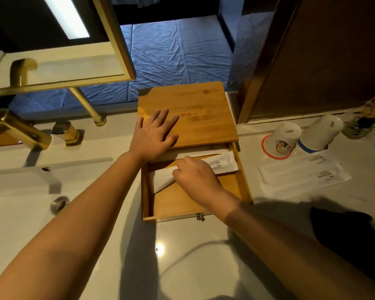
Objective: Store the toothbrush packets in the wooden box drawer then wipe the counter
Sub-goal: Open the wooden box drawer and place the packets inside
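A wooden box [204, 105] stands on the white counter [182, 256] with its drawer [182, 204] pulled out toward me. My left hand [154, 135] lies flat with spread fingers on the box lid. My right hand [195, 176] is inside the drawer, its fingers curled over a white toothbrush packet [223, 163] that lies across the drawer's back. Another white packet sits behind it, partly under the lid. Two more toothbrush packets [303, 174] lie on the counter to the right of the box.
Two upturned paper cups [286, 137] [320, 133] stand at the back right. A black cloth [346, 234] lies at the right near the counter's edge. A sink [20, 202] with a gold tap [15, 128] fills the left. A mirror frame hangs above.
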